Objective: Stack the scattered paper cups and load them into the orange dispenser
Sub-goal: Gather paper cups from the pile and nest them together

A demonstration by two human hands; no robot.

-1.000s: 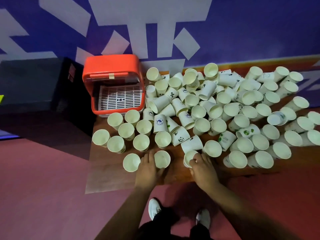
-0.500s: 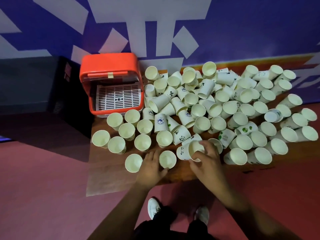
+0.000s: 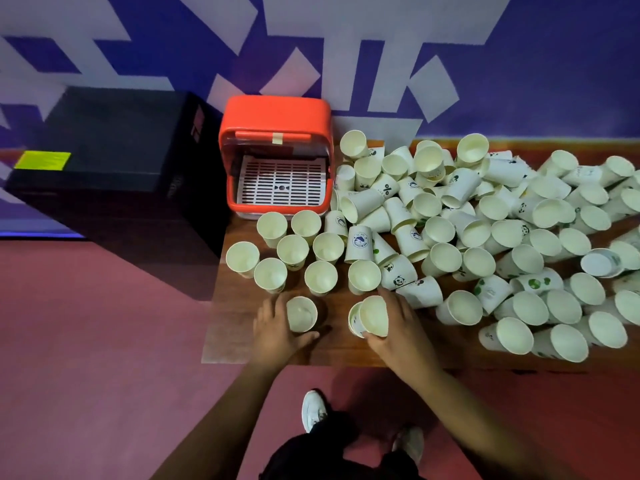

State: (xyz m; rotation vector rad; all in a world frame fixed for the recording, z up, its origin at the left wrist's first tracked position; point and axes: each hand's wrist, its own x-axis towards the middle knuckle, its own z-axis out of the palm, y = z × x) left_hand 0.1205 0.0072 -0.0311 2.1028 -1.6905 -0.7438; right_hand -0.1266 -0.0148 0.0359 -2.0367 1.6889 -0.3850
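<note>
Head view, left hand: we find the left hand (image 3: 277, 327) curled around one upright cup (image 3: 301, 313) on the table (image 3: 242, 348), in front of the orange dispenser (image 3: 277, 161); fingers closed partway round its wall.
Head view, right hand: the right hand (image 3: 398, 327) grips a nested pair (image 3: 370, 318), tilted, mouth towards the camera, to the front right of the dispenser.
Head view, task items: we count an upright cluster (image 3: 294, 251) just in front of the dispenser; the loose heap (image 3: 485, 216) sprawls well to its right.
Risk, crushing: we judge thin paper walls could buckle under a tight squeeze while nesting.
Risk, knock-on: a forearm sweep could topple the upright cluster or roll cups off the table's front edge.
Risk, jamming: a skewed insertion could wedge cups together.
Obstruction: the upright cluster stands between the hands and the dispenser's mouth.
Surroundings: a black box (image 3: 114, 168) sits left of the dispenser; white shoes (image 3: 313, 410) show below the table.
</note>
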